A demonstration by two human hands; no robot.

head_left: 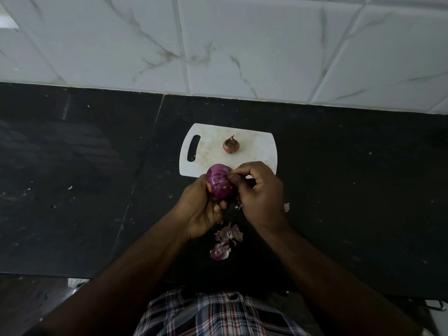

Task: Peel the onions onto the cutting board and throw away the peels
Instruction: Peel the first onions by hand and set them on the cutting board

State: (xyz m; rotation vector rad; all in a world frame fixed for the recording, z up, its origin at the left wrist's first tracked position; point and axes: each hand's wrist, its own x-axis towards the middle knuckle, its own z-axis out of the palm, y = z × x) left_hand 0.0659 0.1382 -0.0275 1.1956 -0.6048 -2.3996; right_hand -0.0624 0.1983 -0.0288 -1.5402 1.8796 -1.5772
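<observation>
Left hand (202,209) cups the half-peeled purple onion (221,181), right hand (260,190) pinches skin at its top, loose peels (226,240) on the tabletop (84,178) just below both hands.

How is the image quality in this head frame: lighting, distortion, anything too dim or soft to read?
Head view: dim, uneven light; the black counter swallows detail, and the forearms go nearly black. Wide-angle bend curves the tile edge. The board and both onions, one held, one on the board, read clearly; peels are soft but legible. No glare.
</observation>
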